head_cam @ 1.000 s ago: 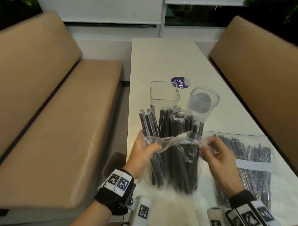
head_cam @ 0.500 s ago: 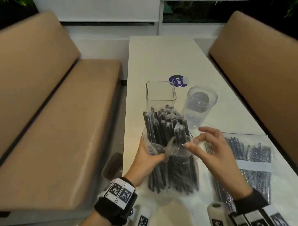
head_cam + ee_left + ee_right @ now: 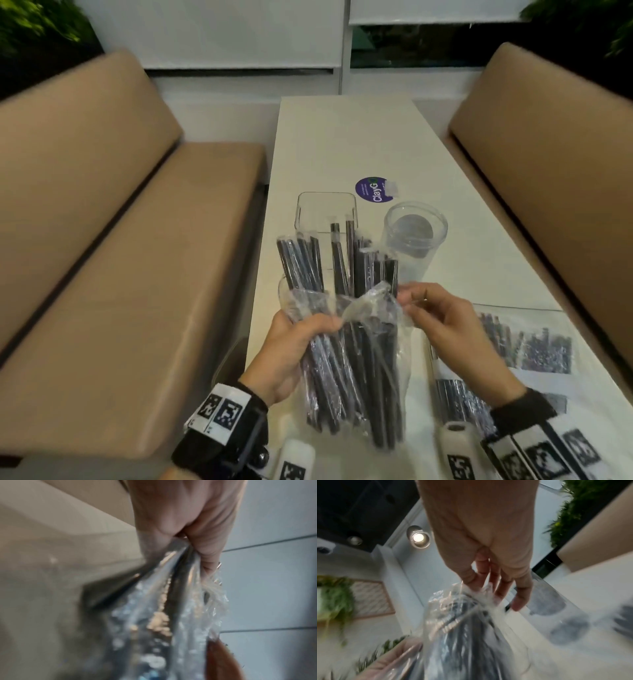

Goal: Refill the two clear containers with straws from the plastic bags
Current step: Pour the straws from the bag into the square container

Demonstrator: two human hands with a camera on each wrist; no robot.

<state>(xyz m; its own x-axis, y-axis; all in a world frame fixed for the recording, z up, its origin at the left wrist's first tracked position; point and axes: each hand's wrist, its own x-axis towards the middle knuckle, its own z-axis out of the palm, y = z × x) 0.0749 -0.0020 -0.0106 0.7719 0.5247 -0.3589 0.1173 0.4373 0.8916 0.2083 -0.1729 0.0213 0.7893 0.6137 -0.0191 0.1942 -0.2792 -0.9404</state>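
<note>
An opened clear plastic bag (image 3: pixel 359 346) full of black wrapped straws (image 3: pixel 346 267) stands upright over the table's near end. My left hand (image 3: pixel 294 349) grips the bag and the straw bundle round its left side; the left wrist view shows the fingers curled on the plastic bag (image 3: pixel 171 601). My right hand (image 3: pixel 442 325) pinches the bag's crumpled rim at its upper right; in the right wrist view the fingertips (image 3: pixel 477 585) hold the film. Behind stand an empty square clear container (image 3: pixel 325 212) and an empty round clear container (image 3: pixel 414 233).
A second bag of straws (image 3: pixel 524 346) lies flat on the white table (image 3: pixel 342 144) at the near right. A purple round sticker (image 3: pixel 371 188) sits behind the containers. Tan benches (image 3: pixel 102 274) flank the table on both sides.
The straw tops have fanned out and risen further above the bag's rim. My right hand has moved back to the bag's upper right edge and pinches it again. The left hand keeps its grip.
</note>
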